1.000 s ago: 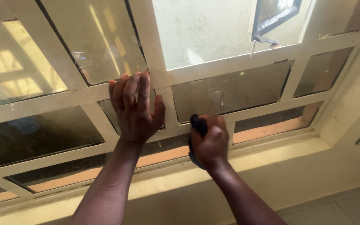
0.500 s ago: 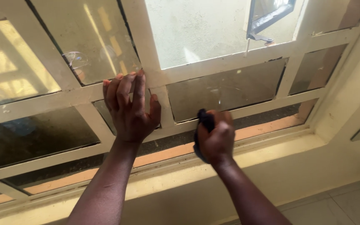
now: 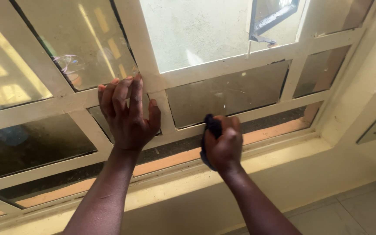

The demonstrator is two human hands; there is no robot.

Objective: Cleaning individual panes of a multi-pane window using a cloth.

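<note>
My left hand (image 3: 129, 115) lies flat with fingers spread against the cream window frame (image 3: 44, 106), over a small lower pane. My right hand (image 3: 223, 143) is closed around a dark blue cloth (image 3: 209, 127) and presses it on the lower rail of the frame, just under a dusty glass pane (image 3: 227, 93). Most of the cloth is hidden inside the fist.
The window has several panes divided by cream bars. An orange-brown track (image 3: 170, 159) runs along its bottom above a cream sill (image 3: 283, 159). A dark handle (image 3: 268, 24) hangs on the upper right pane. Tiled floor (image 3: 357, 213) shows at the lower right.
My right hand with the cloth has slid a little to the right along the lower rail. My left hand has stayed pressed on the frame.
</note>
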